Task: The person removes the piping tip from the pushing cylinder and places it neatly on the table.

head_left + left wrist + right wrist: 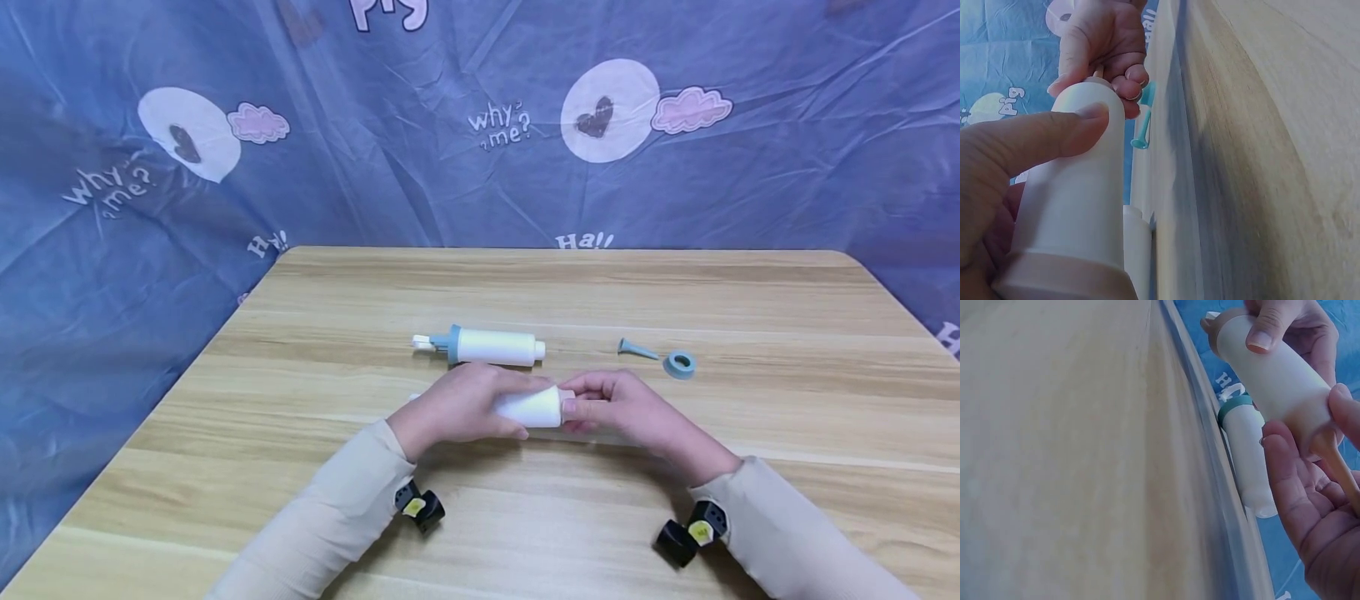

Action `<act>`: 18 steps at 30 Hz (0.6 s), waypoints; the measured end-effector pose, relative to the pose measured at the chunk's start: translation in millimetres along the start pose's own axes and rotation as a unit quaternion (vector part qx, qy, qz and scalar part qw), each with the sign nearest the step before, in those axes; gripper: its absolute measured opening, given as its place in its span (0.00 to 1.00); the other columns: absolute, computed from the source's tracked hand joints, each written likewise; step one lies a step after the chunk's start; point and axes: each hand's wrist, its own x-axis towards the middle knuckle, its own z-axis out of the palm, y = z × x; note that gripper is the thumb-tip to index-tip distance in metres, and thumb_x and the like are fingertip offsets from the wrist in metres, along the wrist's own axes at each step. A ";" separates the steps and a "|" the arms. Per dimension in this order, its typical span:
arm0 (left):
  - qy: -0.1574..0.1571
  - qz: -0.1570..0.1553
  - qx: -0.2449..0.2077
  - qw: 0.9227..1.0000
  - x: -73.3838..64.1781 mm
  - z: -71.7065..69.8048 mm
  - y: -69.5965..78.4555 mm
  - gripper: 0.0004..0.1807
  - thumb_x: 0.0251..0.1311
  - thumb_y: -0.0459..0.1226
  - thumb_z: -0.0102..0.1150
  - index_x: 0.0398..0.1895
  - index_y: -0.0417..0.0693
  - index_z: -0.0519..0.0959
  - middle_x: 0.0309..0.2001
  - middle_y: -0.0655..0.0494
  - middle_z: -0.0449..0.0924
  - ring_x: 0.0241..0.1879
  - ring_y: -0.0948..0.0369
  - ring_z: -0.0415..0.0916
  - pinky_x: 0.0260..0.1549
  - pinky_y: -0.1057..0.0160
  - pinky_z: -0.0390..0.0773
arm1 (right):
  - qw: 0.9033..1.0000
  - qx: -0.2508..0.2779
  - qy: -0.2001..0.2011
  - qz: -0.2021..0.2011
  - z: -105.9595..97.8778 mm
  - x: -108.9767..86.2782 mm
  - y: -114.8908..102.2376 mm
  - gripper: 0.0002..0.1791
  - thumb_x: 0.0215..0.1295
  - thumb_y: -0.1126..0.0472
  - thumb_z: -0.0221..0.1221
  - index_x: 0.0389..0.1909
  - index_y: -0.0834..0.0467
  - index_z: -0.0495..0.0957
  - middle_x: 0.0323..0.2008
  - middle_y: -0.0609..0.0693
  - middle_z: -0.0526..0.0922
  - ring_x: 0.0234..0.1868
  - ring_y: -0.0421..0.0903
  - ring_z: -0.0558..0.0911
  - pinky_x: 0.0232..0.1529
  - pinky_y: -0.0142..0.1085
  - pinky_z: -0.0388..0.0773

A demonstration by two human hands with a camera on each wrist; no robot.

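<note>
The white bottle (534,407) is held just above the wooden table (487,287), lying roughly sideways between the two hands. The left hand (467,406) is partly closed round its body, thumb along the near side, with the tan cap (1063,275) beyond that grip at the wide end. The right hand (621,408) has its thumb and fingers bent in a pinch on the opposite end, where a tan stem (1340,464) sticks out towards the palm. The bottle looks smooth, so the likeliest trouble seems to be a slip: if the right fingers twist or pull harder than the left thumb presses, the body could turn in the left hand. A sideways pull might bend the thin stem or leave it crooked, and a sudden release could send the end piece out of the fingertips. If the bottle is soft, which cannot be told here, squeezing too hard could dent it. Just past the hands, a second bottle (495,347) with a teal top (453,344) lies on its side; its round body could roll if a knuckle bumps it. The teal pin (639,349) and teal ring (678,373), near each other on the right, are small enough for a sleeve to sweep away.
</note>
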 end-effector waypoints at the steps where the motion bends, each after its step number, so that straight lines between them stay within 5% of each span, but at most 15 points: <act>1: -0.001 0.000 -0.004 1.000 0.0 0.1 -0.4 0.32 0.46 0.43 0.70 0.59 0.55 0.74 0.54 0.59 0.78 0.48 0.64 0.76 0.45 0.65 0.74 | 1.000 -0.004 0.002 -0.002 0.6 0.1 0.0 0.22 0.62 0.61 0.59 0.49 0.76 0.72 0.38 0.61 0.83 0.35 0.45 0.84 0.39 0.39 0.81; 13: -0.041 -0.036 -0.074 0.996 0.3 -0.4 -1.6 0.33 0.46 0.45 0.70 0.60 0.58 0.72 0.54 0.61 0.77 0.41 0.68 0.75 0.39 0.71 0.72 | 0.994 -0.091 0.029 -0.044 1.9 -6.8 -2.4 0.20 0.57 0.62 0.63 0.47 0.71 0.76 0.37 0.61 0.83 0.34 0.40 0.82 0.36 0.32 0.79; 18: -0.041 -0.029 -0.102 0.994 0.6 -0.1 -3.1 0.33 0.46 0.43 0.71 0.59 0.56 0.73 0.53 0.60 0.78 0.37 0.68 0.75 0.37 0.71 0.72 | 0.992 -0.106 0.039 -0.063 2.9 -8.6 -2.6 0.20 0.55 0.62 0.64 0.47 0.69 0.77 0.39 0.61 0.83 0.36 0.38 0.82 0.37 0.32 0.79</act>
